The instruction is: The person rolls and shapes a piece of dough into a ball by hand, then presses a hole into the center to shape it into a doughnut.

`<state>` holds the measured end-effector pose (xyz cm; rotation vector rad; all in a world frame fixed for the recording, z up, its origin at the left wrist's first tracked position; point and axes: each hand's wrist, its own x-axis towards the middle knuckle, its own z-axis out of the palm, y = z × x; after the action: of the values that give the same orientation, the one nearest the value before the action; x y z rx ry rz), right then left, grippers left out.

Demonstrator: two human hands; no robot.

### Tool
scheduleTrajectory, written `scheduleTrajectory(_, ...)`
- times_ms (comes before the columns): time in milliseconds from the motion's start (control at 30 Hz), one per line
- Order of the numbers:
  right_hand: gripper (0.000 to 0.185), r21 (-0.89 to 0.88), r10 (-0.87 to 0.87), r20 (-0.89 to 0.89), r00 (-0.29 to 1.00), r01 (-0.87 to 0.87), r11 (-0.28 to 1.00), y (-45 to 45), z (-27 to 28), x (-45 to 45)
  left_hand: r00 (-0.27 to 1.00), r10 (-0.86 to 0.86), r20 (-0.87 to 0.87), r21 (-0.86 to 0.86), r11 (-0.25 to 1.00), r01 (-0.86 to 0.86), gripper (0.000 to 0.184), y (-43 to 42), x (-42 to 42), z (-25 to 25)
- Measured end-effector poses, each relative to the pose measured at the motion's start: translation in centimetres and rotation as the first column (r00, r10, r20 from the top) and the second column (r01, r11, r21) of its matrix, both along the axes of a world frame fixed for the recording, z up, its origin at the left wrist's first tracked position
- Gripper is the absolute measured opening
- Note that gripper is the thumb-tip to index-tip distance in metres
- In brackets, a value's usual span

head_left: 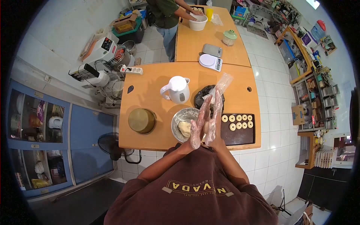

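My left hand [200, 120] and my right hand [213, 119], both in thin clear plastic gloves, are raised close together with palms facing and fingers stretched out. Whether anything lies between the palms is hidden. Just left of them stands a metal bowl [178, 119] holding a lump of dough [185, 128]. To their right, a dark baking tray [237, 138] carries several ring-shaped dough pieces [239, 125]. A black plastic bag [201, 96] sits beyond my fingertips, with a clear plastic bag [225, 81] beside it.
A white electric kettle [177, 90], a round brass-coloured container [141, 121], a white kitchen scale [210, 62] and a power strip [132, 70] are on the wooden table [150, 99]. Across the far table, a person [165, 17] has hands at a white tub [198, 24].
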<state>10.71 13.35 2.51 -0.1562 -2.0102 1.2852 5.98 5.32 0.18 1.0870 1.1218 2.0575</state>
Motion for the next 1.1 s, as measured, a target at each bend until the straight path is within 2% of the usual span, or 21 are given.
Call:
scheduleTrajectory(33,0.093,-0.022,0.007,-0.012,1.0,-0.007,1.0,0.3,-0.3,0.0,0.996,-0.002,0.086,-0.01,1.0,0.003,0.106,-0.3,0.2,1.5)
scheduleTrajectory(167,0.089,-0.032,0.071,0.058,0.996,-0.069,0.997,-0.6,-1.6,0.6,0.994,0.091,0.063,0.078,0.992,-0.096,0.105,0.3,-1.9,3.1)
scheduleTrajectory(267,0.088,0.01,0.095,0.034,0.995,-0.095,0.995,-1.9,-1.6,0.7,0.983,0.15,0.107,0.017,0.988,-0.153,0.105,0.7,-2.7,2.7)
scheduleTrajectory(333,0.089,0.061,0.111,-0.006,0.994,-0.11,0.992,-2.2,-1.4,0.8,0.94,0.055,0.336,0.035,0.997,-0.071,0.105,1.2,-1.9,-0.1)
scheduleTrajectory(400,0.092,0.079,0.076,0.019,0.997,-0.077,0.994,-1.5,-1.3,0.8,0.948,-0.001,0.319,0.071,0.997,-0.023,0.105,1.6,-1.1,-1.0)
scheduleTrajectory(433,0.092,0.071,0.057,0.038,0.998,-0.059,0.996,-1.1,-1.2,0.8,0.952,0.0,0.307,0.035,0.999,-0.011,0.102,1.7,-0.3,-1.0)
scheduleTrajectory(533,0.093,0.017,0.022,0.039,0.999,-0.022,1.0,0.4,-0.6,1.1,0.994,-0.014,0.11,-0.045,0.999,0.019,0.101,0.3,0.9,0.8)
scheduleTrajectory(667,0.094,-0.062,0.027,0.047,0.999,-0.024,0.998,1.0,-0.4,1.1,0.999,0.043,-0.008,-0.069,0.997,-0.043,0.113,0.6,0.6,2.4)
scheduleTrajectory(800,0.095,-0.149,0.077,0.048,0.996,-0.069,0.986,-0.6,-0.5,1.0,0.991,0.112,0.078,-0.028,0.994,-0.11,0.12,1.5,-1.1,3.6)
scheduleTrajectory(867,0.095,-0.114,0.093,0.028,0.995,-0.089,0.989,-1.3,-1.1,1.0,0.979,0.123,0.164,-0.076,0.991,-0.112,0.123,1.7,-1.7,3.7)
scheduleTrajectory(933,0.095,0.036,0.095,-0.036,0.995,-0.093,0.995,-0.7,-3.0,0.4,0.972,0.128,0.198,-0.118,0.987,-0.106,0.122,1.9,-2.1,1.8)
scheduleTrajectory(967,0.095,0.095,0.086,0.005,0.996,-0.087,0.992,-0.3,-3.3,0.8,0.964,0.088,0.252,-0.097,0.993,-0.065,0.119,2.3,-1.8,0.2)
scheduleTrajectory(1100,0.096,0.051,0.052,0.018,0.998,-0.053,0.997,0.9,-1.0,0.9,0.978,0.046,0.201,-0.09,0.995,-0.028,0.117,1.9,0.2,0.1)
